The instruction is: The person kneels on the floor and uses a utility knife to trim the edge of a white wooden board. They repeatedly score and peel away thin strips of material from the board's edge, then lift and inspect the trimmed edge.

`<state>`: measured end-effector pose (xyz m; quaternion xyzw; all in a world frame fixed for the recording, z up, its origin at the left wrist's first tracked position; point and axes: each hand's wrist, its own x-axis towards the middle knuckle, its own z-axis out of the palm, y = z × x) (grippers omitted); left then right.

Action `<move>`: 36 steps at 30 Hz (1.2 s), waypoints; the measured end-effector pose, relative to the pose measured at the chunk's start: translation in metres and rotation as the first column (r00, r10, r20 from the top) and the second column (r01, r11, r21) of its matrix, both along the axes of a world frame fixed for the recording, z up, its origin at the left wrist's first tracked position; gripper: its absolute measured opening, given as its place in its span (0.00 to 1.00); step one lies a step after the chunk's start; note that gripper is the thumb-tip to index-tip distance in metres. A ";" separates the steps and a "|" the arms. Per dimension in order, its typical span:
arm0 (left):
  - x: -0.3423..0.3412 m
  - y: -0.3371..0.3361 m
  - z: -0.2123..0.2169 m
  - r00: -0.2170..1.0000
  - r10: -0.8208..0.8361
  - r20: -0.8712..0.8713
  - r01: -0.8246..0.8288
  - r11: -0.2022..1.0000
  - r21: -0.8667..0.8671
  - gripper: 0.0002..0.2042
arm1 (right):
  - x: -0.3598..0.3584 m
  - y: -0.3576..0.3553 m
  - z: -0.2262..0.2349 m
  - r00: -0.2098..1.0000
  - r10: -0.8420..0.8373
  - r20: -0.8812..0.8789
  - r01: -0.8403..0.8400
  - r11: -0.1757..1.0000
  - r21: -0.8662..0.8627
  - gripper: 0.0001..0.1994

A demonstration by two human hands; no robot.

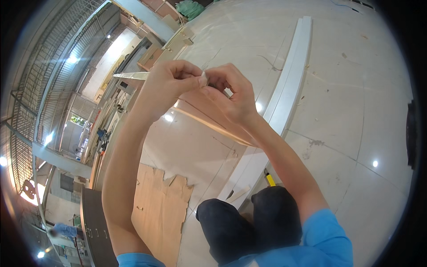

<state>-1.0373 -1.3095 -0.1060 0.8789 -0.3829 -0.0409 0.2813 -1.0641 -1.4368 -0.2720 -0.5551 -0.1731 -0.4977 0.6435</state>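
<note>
My left hand (171, 82) and my right hand (231, 91) meet at the upper middle of the view, fingertips nearly touching. Between them is a small whitish, crumpled-looking scrap (203, 80), too small to name. The left thumb and forefinger pinch it from one side. My right hand's fingers are curled closed against its other side; how much of it they cover is hidden. Behind and below the hands lies a brown panel (209, 109) with a pale edge, partly covered by my right hand and forearm.
Long white planks (287, 84) run across the tiled floor, passing under my right forearm. A yellow-handled tool (270, 179) lies by my knee. Torn cardboard (155, 209) is at lower left, beside a dark cabinet (95, 222). Far left are a cluttered bench (104, 138) and another person (66, 230).
</note>
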 end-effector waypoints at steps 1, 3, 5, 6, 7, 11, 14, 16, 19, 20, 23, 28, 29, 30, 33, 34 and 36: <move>0.000 0.001 -0.001 1.000 -0.011 0.005 0.011 1.000 -0.019 0.12 | 0.001 0.000 -0.001 1.000 0.019 -0.014 -0.019 1.000 0.018 0.11; 0.000 0.001 -0.002 1.000 -0.022 0.003 0.022 1.000 -0.013 0.11 | 0.002 0.000 -0.004 1.000 -0.007 0.001 0.007 1.000 0.003 0.11; 0.000 0.002 0.000 1.000 -0.021 -0.006 0.021 0.999 0.029 0.09 | 0.002 -0.001 -0.007 1.000 -0.019 -0.004 0.019 1.000 -0.004 0.11; 0.000 0.002 0.000 0.999 -0.020 -0.026 0.021 0.999 0.042 0.09 | 0.002 -0.001 -0.008 1.000 -0.017 -0.009 0.017 1.000 -0.007 0.11; 0.002 0.002 0.001 0.999 -0.022 -0.038 0.023 0.999 0.045 0.09 | 0.002 -0.002 -0.008 1.000 -0.017 -0.013 0.017 1.000 -0.006 0.11; 0.009 0.001 0.000 0.996 -0.034 -0.079 0.036 0.999 0.024 0.07 | 0.006 0.001 -0.011 1.000 0.023 -0.008 -0.022 0.999 0.049 0.11; 0.012 -0.001 -0.004 0.992 -0.023 -0.121 0.014 0.997 -0.074 0.09 | 0.007 0.007 -0.013 1.000 0.013 -0.023 -0.011 0.997 0.078 0.12; 0.010 -0.002 -0.007 0.995 -0.014 -0.102 0.005 0.996 -0.084 0.09 | 0.006 0.011 -0.014 0.999 0.004 -0.053 0.002 0.995 0.099 0.14; 0.006 -0.007 -0.007 0.999 -0.020 0.028 0.022 0.999 -0.041 0.08 | 0.002 0.014 -0.014 0.997 0.016 -0.073 -0.008 0.994 0.112 0.14; 0.004 -0.008 -0.007 0.996 -0.013 0.085 0.014 1.000 -0.013 0.08 | 0.000 0.015 -0.014 0.996 0.041 -0.077 -0.029 0.989 0.144 0.14; -0.002 -0.013 -0.006 0.973 -0.007 0.230 -0.003 0.999 0.043 0.09 | -0.001 0.018 -0.012 0.992 0.100 -0.077 -0.079 0.967 0.240 0.13; -0.007 -0.019 -0.005 0.942 0.023 0.334 -0.060 0.993 0.100 0.10 | 0.000 0.021 -0.011 0.993 0.107 -0.040 -0.093 0.961 0.260 0.12; -0.008 -0.020 -0.006 0.933 0.045 0.358 -0.090 0.990 0.110 0.10 | 0.000 0.021 -0.012 0.992 0.103 -0.069 -0.082 0.962 0.262 0.12; -0.010 -0.021 -0.006 0.925 0.037 0.377 -0.088 0.989 0.119 0.11 | -0.001 0.022 -0.013 0.990 0.099 -0.097 -0.070 0.962 0.263 0.12; -0.010 -0.022 -0.007 0.912 0.031 0.410 -0.105 0.981 0.160 0.11 | -0.001 0.021 -0.016 0.997 0.005 -0.078 0.012 0.978 0.209 0.12; -0.009 -0.022 -0.006 0.912 0.018 0.409 -0.098 0.979 0.176 0.11 | -0.001 0.021 -0.017 0.998 -0.028 -0.060 0.039 0.981 0.188 0.11; -0.007 -0.020 -0.005 0.925 -0.005 0.380 -0.069 0.981 0.182 0.11 | -0.002 0.021 -0.019 0.998 0.004 -0.066 0.010 0.978 0.207 0.12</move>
